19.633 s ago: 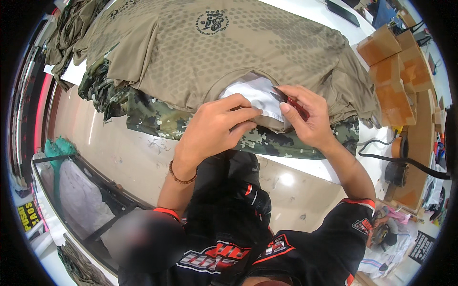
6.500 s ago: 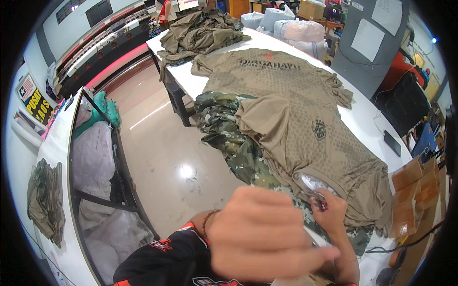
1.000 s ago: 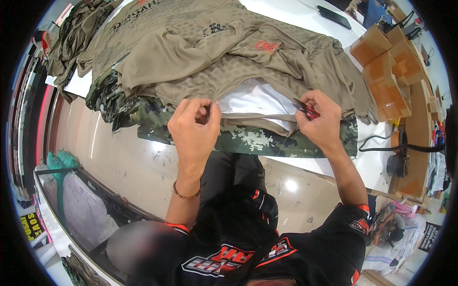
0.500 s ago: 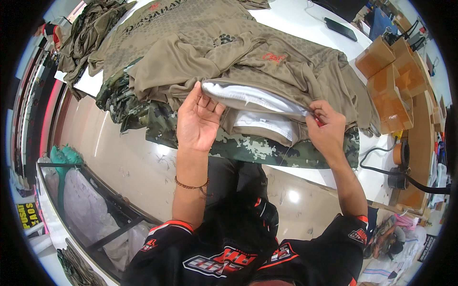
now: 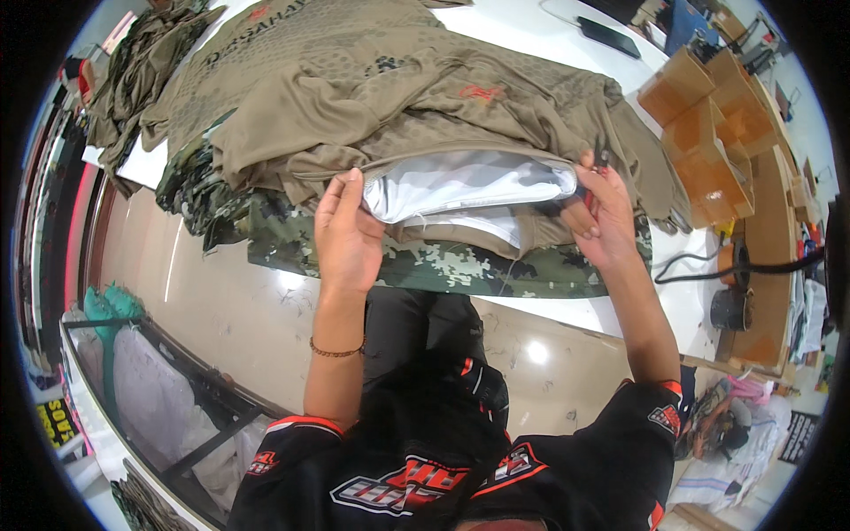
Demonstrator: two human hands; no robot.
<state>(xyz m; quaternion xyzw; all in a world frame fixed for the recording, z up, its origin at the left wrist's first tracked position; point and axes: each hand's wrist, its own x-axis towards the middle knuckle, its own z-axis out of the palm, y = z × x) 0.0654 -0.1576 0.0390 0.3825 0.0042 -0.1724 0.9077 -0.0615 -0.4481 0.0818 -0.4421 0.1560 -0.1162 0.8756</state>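
A khaki shirt (image 5: 416, 115) with a honeycomb print lies rumpled on the table, its hem or opening spread between my hands. White inner fabric (image 5: 460, 181) shows within that opening, a loose thread hanging at its lower edge. At the left end, my left hand (image 5: 350, 234) pinches the edge between thumb and fingers. My right hand (image 5: 604, 217) grips the opposite end. It also has a small red-and-black tool (image 5: 604, 159) tucked in its fingers, mostly hidden, so its kind is unclear. Green camouflage fabric (image 5: 443, 274) is spread beneath the shirt.
More khaki and camouflage garments (image 5: 146, 66) are heaped at the far left of the white table (image 5: 522, 35). A dark phone (image 5: 608, 38) lies at the back. On the right stand cardboard boxes (image 5: 708, 142), tape rolls (image 5: 733, 308) and a black cable (image 5: 753, 267).
The opening has been stretched wider, showing more white lining. My right hand has turned, bringing the small tool upward. My left hand has lowered slightly and closed on the edge.
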